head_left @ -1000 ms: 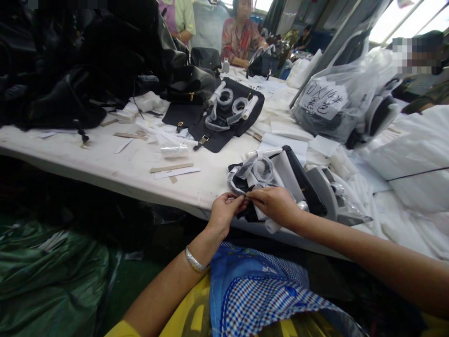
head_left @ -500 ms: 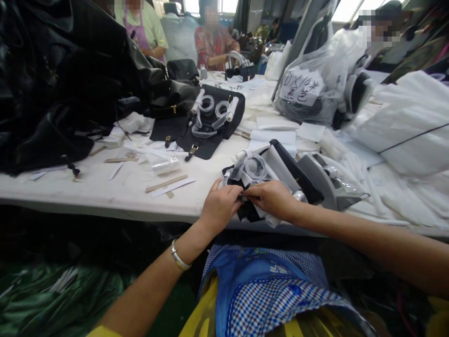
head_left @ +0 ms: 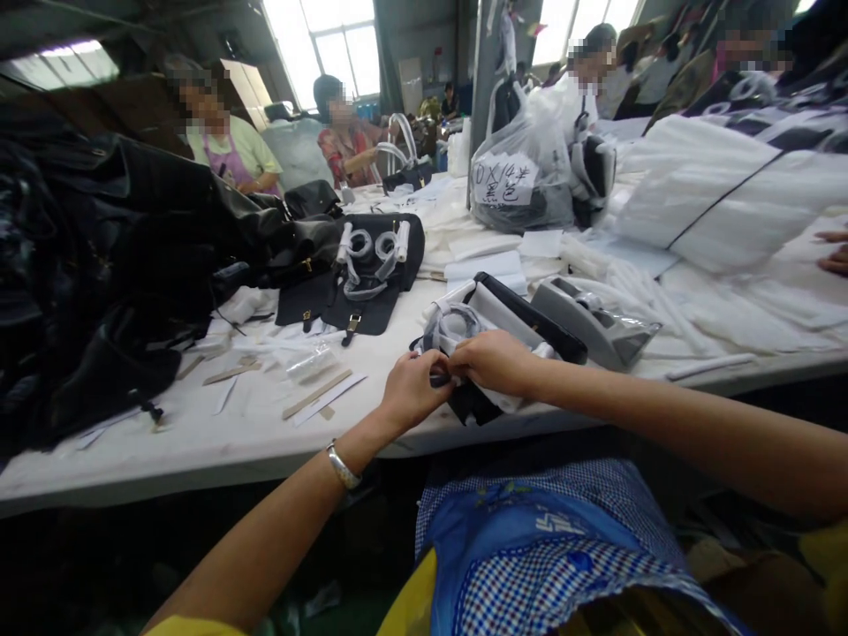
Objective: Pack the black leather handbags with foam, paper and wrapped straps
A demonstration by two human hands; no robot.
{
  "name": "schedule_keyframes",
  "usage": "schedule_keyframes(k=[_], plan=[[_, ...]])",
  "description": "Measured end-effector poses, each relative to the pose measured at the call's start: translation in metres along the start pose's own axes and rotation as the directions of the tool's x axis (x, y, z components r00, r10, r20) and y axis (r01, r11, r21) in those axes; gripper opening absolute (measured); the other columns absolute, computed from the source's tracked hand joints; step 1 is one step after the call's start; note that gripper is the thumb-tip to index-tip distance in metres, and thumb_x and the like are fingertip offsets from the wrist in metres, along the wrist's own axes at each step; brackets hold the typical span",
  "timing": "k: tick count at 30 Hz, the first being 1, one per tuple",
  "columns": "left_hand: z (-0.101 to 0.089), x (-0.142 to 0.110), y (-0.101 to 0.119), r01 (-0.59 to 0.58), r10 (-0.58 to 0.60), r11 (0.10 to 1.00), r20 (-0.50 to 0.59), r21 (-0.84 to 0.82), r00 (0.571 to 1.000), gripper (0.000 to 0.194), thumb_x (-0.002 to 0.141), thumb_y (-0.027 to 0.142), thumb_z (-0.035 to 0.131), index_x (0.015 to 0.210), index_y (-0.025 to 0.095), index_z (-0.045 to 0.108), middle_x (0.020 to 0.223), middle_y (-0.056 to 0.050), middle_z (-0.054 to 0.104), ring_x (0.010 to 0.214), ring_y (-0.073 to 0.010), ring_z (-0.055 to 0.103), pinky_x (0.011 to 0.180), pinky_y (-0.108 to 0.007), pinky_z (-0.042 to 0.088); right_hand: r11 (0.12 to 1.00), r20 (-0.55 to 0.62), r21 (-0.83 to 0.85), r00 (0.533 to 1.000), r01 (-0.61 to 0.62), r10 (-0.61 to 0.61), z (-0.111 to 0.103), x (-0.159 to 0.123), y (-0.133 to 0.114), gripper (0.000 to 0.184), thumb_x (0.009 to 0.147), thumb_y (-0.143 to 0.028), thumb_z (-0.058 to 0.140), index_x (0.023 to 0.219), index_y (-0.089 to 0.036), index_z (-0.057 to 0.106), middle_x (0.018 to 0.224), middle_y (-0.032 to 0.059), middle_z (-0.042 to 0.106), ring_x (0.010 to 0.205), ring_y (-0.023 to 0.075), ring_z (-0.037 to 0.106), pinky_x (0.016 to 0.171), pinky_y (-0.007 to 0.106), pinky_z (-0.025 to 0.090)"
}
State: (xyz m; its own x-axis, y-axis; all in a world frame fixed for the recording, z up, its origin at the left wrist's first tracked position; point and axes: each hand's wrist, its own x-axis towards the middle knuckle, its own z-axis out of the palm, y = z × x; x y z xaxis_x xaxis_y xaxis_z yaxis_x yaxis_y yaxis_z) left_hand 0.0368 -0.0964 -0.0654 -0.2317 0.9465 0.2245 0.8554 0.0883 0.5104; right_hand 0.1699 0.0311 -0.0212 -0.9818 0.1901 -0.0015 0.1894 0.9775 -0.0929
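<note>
At the table's near edge lies a black bag (head_left: 556, 333) with white wrapping along its side and a grey-and-clear plastic-wrapped strap coil (head_left: 457, 325) on top. My left hand (head_left: 416, 389) is closed, thumb and fingers curled round a small black strap piece of the bag. My right hand (head_left: 495, 360) meets it fingertip to fingertip, pinching at the same strap. The fingers cover most of what they hold. Below them hangs a black flap (head_left: 475, 405). Just right of the bag sits a grey tape dispenser (head_left: 586, 322).
Another black bag (head_left: 377, 305) with wrapped straps lies beyond my left hand. Black bags or leather (head_left: 119, 256) are heaped at the left. Paper strips (head_left: 328, 397) lie nearby. A bundle of white wrapping (head_left: 715, 190) and a clear sack (head_left: 523, 177) stand at the right; several people work behind.
The view has tipped upward, showing more of the room and windows. Both hands stay together at the bag's strap, with the fingers slightly shifted and the left hand more curled.
</note>
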Motion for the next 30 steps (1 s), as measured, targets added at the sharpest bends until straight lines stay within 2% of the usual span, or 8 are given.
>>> schedule_keyframes(k=[3, 8, 11, 14, 17, 21, 27, 30], plan=[[-0.003, 0.006, 0.015, 0.001, -0.001, 1.0, -0.011, 0.025, 1.0, 0.019, 0.075, 0.025, 0.072, 0.093, 0.025, 0.064, 0.087, -0.001, 0.074, 0.089, -0.024, 0.069, 0.083, -0.034, 0.049, 1.0, 0.032, 0.005, 0.999, -0.005, 0.005, -0.018, -0.006, 0.007, 0.021, 0.084, -0.018, 0.063, 0.092, -0.029, 0.079, 0.086, 0.0026, 0.077, 0.081, 0.0207, 0.068, 0.062, 0.027, 0.035], [-0.006, 0.019, 0.031, -0.011, 0.018, 0.998, 0.117, -0.06, 0.993, 0.023, 0.074, 0.029, 0.073, 0.096, 0.026, 0.065, 0.087, 0.0, 0.075, 0.084, -0.0247, 0.07, 0.067, -0.03, 0.046, 0.983, -0.001, -0.102, 0.988, -0.154, 0.155, -0.027, -0.033, -0.008, 0.017, 0.087, -0.018, 0.063, 0.097, -0.022, 0.076, 0.084, 0.0069, 0.076, 0.076, 0.0215, 0.068, 0.06, 0.028, 0.035], [-0.003, 0.022, 0.029, 0.0, 0.032, 0.984, 0.176, -0.18, 0.984, 0.021, 0.069, 0.024, 0.073, 0.09, 0.023, 0.068, 0.082, 0.0, 0.074, 0.079, -0.0231, 0.07, 0.067, -0.029, 0.046, 0.972, -0.047, -0.117, 0.979, -0.203, 0.199, -0.014, -0.046, -0.032, 0.021, 0.092, -0.012, 0.056, 0.104, -0.016, 0.072, 0.089, 0.0087, 0.075, 0.08, 0.0221, 0.068, 0.067, 0.032, 0.039], [0.003, 0.021, 0.021, 0.011, 0.043, 0.968, 0.209, -0.251, 0.977, 0.016, 0.069, 0.02, 0.071, 0.085, 0.021, 0.067, 0.078, 0.0, 0.073, 0.076, -0.0194, 0.069, 0.069, -0.027, 0.048, 0.963, -0.159, -0.084, 0.958, -0.256, 0.24, 0.01, -0.056, -0.05, 0.017, 0.094, -0.013, 0.054, 0.1, -0.014, 0.071, 0.091, 0.0084, 0.074, 0.085, 0.0235, 0.067, 0.073, 0.036, 0.041], [0.01, 0.017, 0.014, 0.025, 0.058, 0.946, 0.246, -0.323, 0.967, 0.013, 0.069, 0.017, 0.069, 0.081, 0.019, 0.066, 0.078, 0.001, 0.072, 0.076, -0.0165, 0.068, 0.071, -0.025, 0.05, 0.947, -0.296, -0.025, 0.907, -0.32, 0.299, 0.039, -0.067, -0.06, 0.015, 0.095, -0.014, 0.056, 0.093, -0.014, 0.07, 0.092, 0.0078, 0.074, 0.083, 0.0223, 0.066, 0.073, 0.035, 0.041], [0.016, 0.015, 0.01, 0.072, 0.048, 0.919, 0.291, -0.388, 0.955, 0.012, 0.068, 0.017, 0.071, 0.078, 0.018, 0.065, 0.075, 0.001, 0.07, 0.072, -0.0147, 0.066, 0.069, -0.023, 0.049, 0.941, -0.437, 0.038, 0.841, -0.337, 0.319, 0.068, -0.078, -0.065, 0.015, 0.094, -0.011, 0.056, 0.1, -0.013, 0.07, 0.1, 0.0092, 0.075, 0.081, 0.0201, 0.066, 0.071, 0.032, 0.042], [0.017, 0.02, 0.012, 0.173, -0.013, 0.864, 0.322, -0.473, 0.947, 0.019, 0.069, 0.025, 0.074, 0.082, 0.015, 0.063, 0.079, -0.002, 0.07, 0.073, -0.0147, 0.065, 0.066, -0.023, 0.05, 0.95, -0.538, 0.101, 0.787, -0.296, 0.302, 0.069, -0.08, -0.058, 0.02, 0.096, -0.011, 0.052, 0.104, -0.013, 0.07, 0.107, 0.0098, 0.074, 0.09, 0.0216, 0.066, 0.078, 0.034, 0.044], [0.018, 0.02, 0.013, 0.243, -0.07, 0.807, 0.321, -0.539, 0.944, 0.023, 0.068, 0.027, 0.076, 0.082, 0.015, 0.063, 0.077, -0.001, 0.068, 0.07, -0.0138, 0.064, 0.064, -0.023, 0.049, 0.945, -0.541, 0.143, 0.776, -0.295, 0.324, 0.067, -0.081, -0.053, 0.022, 0.095, -0.01, 0.051, 0.106, -0.014, 0.069, 0.108, 0.0094, 0.074, 0.091, 0.021, 0.066, 0.08, 0.034, 0.043]])
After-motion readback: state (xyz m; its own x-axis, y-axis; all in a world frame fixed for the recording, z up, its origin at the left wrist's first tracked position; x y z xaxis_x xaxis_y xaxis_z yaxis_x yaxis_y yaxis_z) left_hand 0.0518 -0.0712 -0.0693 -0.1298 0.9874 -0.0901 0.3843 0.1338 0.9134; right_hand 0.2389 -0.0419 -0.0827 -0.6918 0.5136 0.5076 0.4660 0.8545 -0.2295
